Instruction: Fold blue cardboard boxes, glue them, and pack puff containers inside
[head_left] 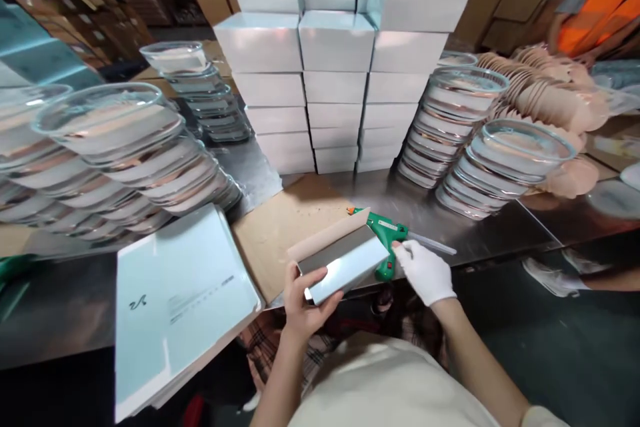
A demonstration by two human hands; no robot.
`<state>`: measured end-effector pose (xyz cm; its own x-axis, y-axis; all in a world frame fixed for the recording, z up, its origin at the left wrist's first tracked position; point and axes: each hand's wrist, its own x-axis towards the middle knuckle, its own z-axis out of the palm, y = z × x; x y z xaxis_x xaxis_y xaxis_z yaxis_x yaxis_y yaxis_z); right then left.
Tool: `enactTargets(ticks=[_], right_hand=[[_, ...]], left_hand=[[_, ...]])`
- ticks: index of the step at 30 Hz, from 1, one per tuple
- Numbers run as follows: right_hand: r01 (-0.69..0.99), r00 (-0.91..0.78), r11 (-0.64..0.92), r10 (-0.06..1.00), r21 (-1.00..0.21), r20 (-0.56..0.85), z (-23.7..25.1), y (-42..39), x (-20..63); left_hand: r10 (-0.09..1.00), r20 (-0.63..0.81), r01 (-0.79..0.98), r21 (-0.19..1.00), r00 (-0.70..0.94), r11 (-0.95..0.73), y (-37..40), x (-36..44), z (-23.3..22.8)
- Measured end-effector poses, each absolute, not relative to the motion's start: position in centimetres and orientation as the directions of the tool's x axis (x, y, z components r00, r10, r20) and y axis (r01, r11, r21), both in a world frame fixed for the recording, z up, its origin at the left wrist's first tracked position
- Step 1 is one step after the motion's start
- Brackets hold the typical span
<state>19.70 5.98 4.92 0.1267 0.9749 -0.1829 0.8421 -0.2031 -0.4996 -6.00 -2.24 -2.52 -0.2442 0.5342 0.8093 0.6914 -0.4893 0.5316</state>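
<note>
White box (350, 268) clasped in left hand (303, 303); gloved right hand (427, 272) curled beside.

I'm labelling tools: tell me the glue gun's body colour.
Green; the glue gun shows best in the head view.

Around the held box (350, 270): glue gun (386, 233) on table (480, 243), two o'clock; boxes (336, 90), twelve; containers (465, 127), two and ten; stacked sheets (185, 300), nine.
</note>
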Motion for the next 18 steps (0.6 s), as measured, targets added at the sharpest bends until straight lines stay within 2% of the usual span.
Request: enactTargets(ticks=[2,4,7,10,13,15,18], right_hand=[[0.824,0.151,-0.294,0.938,-0.484,-0.313,4.6,7.1,19.3],[0.729,0.160,-0.349,0.923,-0.588,-0.350,4.3,8.2,18.9],[0.548,0.099,-0.350,0.929,-0.760,-0.356,3.7,9.0,19.2],[0.335,0.051,-0.315,0.947,-0.888,-0.316,3.2,8.7,19.9],[0.196,0.079,-0.222,0.975,-0.955,-0.210,3.6,7.7,20.2],[0.121,0.055,-0.133,0.990,-0.984,-0.127,4.3,7.1,20.2],[0.036,-0.143,-0.088,0.985,-0.995,-0.092,5.5,6.3,20.1]], left_hand=[[0.493,0.831,0.660,0.524,-0.258,-0.538,-1.8,-5.4,-2.6],[0.460,0.832,0.630,0.542,-0.311,-0.556,-1.8,-4.9,-2.1],[0.470,0.710,0.550,0.704,-0.524,-0.450,-2.7,-4.7,-0.6],[0.587,0.455,0.353,0.891,-0.670,-0.286,-4.2,-4.9,0.6],[0.738,0.199,0.165,0.979,-0.644,-0.120,-5.1,-4.7,0.8],[0.783,0.128,0.129,0.990,-0.609,-0.061,-5.2,-4.1,0.8],[0.796,0.159,0.170,0.983,-0.584,-0.072,-4.7,-3.0,0.9]])
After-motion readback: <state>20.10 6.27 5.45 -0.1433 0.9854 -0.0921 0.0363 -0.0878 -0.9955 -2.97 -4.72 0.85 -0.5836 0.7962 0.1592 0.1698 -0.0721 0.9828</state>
